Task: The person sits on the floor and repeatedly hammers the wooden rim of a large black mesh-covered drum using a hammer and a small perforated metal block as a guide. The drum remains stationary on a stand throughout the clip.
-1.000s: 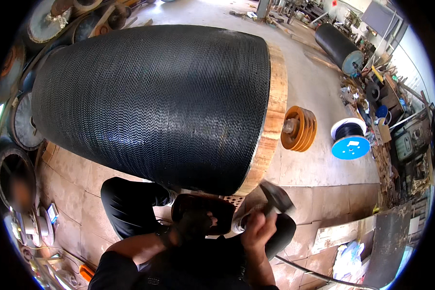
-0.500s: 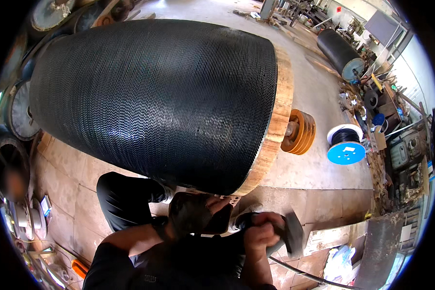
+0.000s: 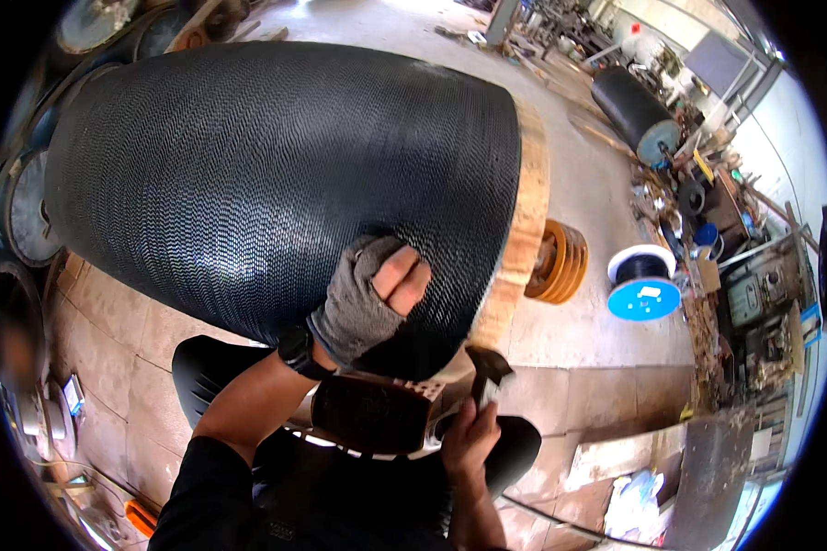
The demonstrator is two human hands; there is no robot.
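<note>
Head view, looking down: the left hand (image 3: 369, 298), in a grey fingerless glove, lies pressed against the lower face of the large black textured roller (image 3: 276, 174), fingers curled loosely with bare fingertips (image 3: 404, 280) touching the ribbed rubber; it grips nothing. A dark watch (image 3: 296, 352) sits on that wrist. The right hand (image 3: 469, 441) is closed around the handle of a hammer (image 3: 484, 376), whose dark metal head stands just below the roller's lower right edge, close to the wooden end disc (image 3: 524, 230). Whether the hammer head touches the disc cannot be told.

The roller lies on its side across the tiled floor (image 3: 606, 367), filling most of the frame, its wooden disc facing right. An orange grooved pulley (image 3: 560, 262) projects from the disc's centre. Beyond it, apart from the roller, a blue spool (image 3: 643, 285) of black cable stands on the floor. A second black roller (image 3: 639, 115) lies near the upper right, by cluttered workbenches. Metal discs (image 3: 28, 207) lean along the left edge. The person's dark-trousered knees (image 3: 220, 367) are folded under the roller's near side.
</note>
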